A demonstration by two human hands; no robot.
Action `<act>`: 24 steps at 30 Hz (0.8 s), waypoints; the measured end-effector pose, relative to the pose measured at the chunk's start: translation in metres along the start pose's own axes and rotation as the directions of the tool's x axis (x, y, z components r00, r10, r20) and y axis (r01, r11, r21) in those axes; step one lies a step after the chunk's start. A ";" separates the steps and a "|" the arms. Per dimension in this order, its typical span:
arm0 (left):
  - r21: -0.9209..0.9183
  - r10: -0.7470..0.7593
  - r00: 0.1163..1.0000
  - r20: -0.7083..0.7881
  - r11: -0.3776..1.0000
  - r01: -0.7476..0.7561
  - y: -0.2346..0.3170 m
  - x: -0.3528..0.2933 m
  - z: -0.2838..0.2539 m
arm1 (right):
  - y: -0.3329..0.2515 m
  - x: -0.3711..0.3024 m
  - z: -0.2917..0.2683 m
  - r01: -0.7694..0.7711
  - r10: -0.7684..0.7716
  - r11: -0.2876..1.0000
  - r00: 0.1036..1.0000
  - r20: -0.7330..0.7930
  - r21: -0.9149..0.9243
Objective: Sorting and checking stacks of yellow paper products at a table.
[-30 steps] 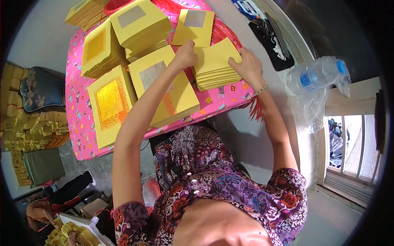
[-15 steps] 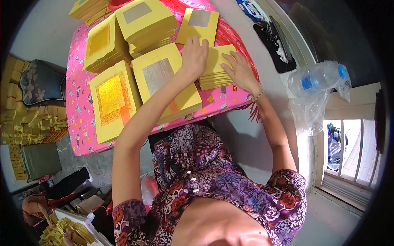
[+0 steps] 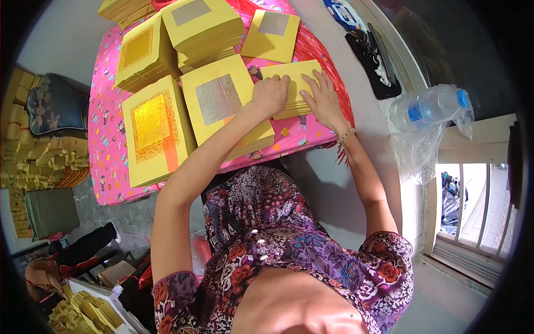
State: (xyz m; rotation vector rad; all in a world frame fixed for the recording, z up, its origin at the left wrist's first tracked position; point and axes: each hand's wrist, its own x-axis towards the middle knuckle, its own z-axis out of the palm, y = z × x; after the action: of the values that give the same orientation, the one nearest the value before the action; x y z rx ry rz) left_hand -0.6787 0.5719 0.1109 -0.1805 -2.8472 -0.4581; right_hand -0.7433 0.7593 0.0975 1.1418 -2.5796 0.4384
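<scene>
Across the counter point(image 3: 111, 162), dressed in a pink cloth printed with little figures, I see a person with both bare hands on a short stack of yellow paper sheets point(image 3: 296, 69). That stack sits near the front right of the counter, its layered edges facing the person. The left grip point(image 3: 271, 96) rests at its left side with the fingers bent over; I cannot tell whether it pinches any sheet. The right grip point(image 3: 325, 99) is open, fingers fanned over the stack's right side and thumb stretched toward the middle. A beaded bracelet point(image 3: 346, 135) circles that wrist.

Just beyond lies a yellow packet with a silver rectangle point(image 3: 271, 36). To the left, partly under the left forearm, stands a thick stack with a silver panel point(image 3: 218, 99), and next to it one with a shiny gold panel point(image 3: 153, 133). Behind these rise a second gold-panelled stack point(image 3: 139, 53) and a tall silver-panelled one point(image 3: 208, 28). Red cords point(image 3: 332, 75) trail along the counter's right edge.

Off to the right, a clear plastic bottle point(image 3: 428, 108) with a blue cap lies beside a barred opening point(image 3: 461, 200). At the left wall, yellow paper bundles point(image 3: 47, 161) are heaped below a blue cushion point(image 3: 58, 106).
</scene>
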 end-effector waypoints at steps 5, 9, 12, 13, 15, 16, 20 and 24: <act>-0.015 0.015 0.994 -0.105 1.000 -0.017 -0.006 0.004 -0.018 | 0.003 0.019 -0.016 0.028 -0.027 0.999 0.998 -0.057 0.027; -0.071 -0.042 0.991 -0.131 0.997 0.033 -0.009 0.004 -0.037 | -0.003 0.037 -0.032 0.093 -0.094 0.996 0.987 -0.130 -0.013; -0.104 -0.033 0.987 -0.158 0.994 0.016 -0.013 0.003 -0.044 | -0.009 0.045 -0.042 0.091 -0.090 0.996 0.991 -0.102 0.003; -0.110 -0.025 0.985 -0.168 0.994 0.006 -0.014 0.003 -0.045 | -0.010 0.047 -0.042 0.112 -0.110 0.994 0.986 -0.123 0.005; -0.105 -0.025 0.986 -0.167 0.994 0.008 -0.013 0.002 -0.050 | -0.009 0.050 -0.041 0.132 -0.129 0.991 0.980 -0.148 0.015; -0.103 -0.024 0.986 -0.166 0.995 0.007 -0.013 0.001 -0.052 | -0.008 0.052 -0.039 0.116 -0.110 0.993 0.982 -0.153 0.033; -0.118 -0.019 0.981 -0.194 0.993 -0.004 -0.011 -0.004 -0.060 | -0.009 0.053 -0.041 0.107 -0.096 0.992 0.983 -0.155 0.066; -0.157 -0.028 0.976 -0.218 0.988 -0.007 -0.011 -0.019 -0.071 | -0.017 0.058 -0.045 0.164 -0.151 0.984 0.971 -0.184 0.062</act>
State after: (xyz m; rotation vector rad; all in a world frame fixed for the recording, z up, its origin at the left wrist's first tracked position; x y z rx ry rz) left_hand -0.6463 0.5373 0.1677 -0.1344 -2.5977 -0.6619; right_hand -0.7613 0.7272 0.1629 1.2611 -2.3172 0.5788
